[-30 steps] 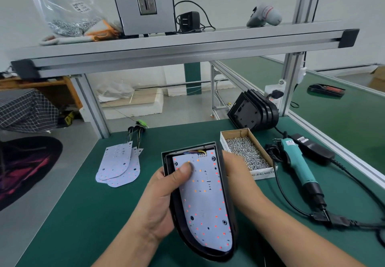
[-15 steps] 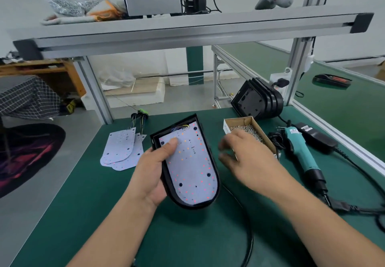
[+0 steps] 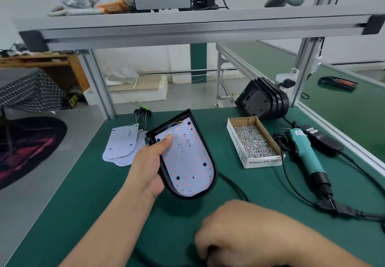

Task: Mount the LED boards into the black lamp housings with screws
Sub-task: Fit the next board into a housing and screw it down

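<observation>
LED boards [image 3: 123,147] lie in a loose white stack toward the far left corner of the green surface [image 3: 83,193], their wires trailing to the far edge. Just right of them the left hand [image 3: 150,162] grips a black lamp housing [image 3: 215,180] from its left side, thumb [image 3: 166,139] pressed onto the LED board [image 3: 187,162] seated inside it, rounded end pointing at the near edge. By the near edge the right hand [image 3: 235,231] is blurred, fingers curled downward; whether it holds anything cannot be told. Farther right stands a cardboard box [image 3: 264,162] full of screws [image 3: 254,141], with a stack of black housings [image 3: 262,99] behind it at the far edge. A teal electric screwdriver [image 3: 306,154] lies just beside the box, and a black power adapter [image 3: 320,141] near the right edge.
</observation>
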Motion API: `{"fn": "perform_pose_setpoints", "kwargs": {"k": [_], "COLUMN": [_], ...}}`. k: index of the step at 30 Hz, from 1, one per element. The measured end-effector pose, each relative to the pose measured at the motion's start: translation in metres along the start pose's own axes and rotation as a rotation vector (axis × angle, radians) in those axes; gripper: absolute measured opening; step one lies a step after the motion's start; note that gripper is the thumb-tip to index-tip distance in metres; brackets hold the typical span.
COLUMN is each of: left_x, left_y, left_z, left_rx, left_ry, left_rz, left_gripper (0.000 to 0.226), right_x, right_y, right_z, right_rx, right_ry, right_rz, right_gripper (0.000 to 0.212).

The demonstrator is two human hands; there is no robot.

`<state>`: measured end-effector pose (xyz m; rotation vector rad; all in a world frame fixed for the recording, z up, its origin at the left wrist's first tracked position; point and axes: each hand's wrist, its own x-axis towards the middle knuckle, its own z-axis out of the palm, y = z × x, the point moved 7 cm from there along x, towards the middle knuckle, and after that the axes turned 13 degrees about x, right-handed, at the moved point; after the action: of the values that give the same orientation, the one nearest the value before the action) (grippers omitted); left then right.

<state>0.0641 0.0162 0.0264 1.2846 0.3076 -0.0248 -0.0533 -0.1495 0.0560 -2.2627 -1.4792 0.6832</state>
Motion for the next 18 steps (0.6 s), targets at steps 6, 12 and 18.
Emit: {"fn": "perform_pose_setpoints", "kwargs": {"k": [6, 12, 18], "left_x": [-0.001, -0.008, -0.015], "left_y": [-0.004, -0.018, -0.012], "left_z": [0.005, 0.013, 0.014], "left_rx": [0.046, 0.386, 0.747], "left_ry": [-0.038, -0.078, 0.038], "left_rz": [-0.049, -0.029, 0.075], "left_gripper": [0.022, 0.015, 0.046], "right_x": [-0.007, -0.019, -0.031], "right_y": [0.064, 0.109, 0.116], "right_z": [-0.035, -0.048, -0.049], "right_rx": [-0.146, -0.014, 0.146], "right_ry": [0.359, 0.464, 0.398], "right_rz": [0.318, 0.545, 0.502], "right_gripper": [0.022, 0.034, 0.018]}}
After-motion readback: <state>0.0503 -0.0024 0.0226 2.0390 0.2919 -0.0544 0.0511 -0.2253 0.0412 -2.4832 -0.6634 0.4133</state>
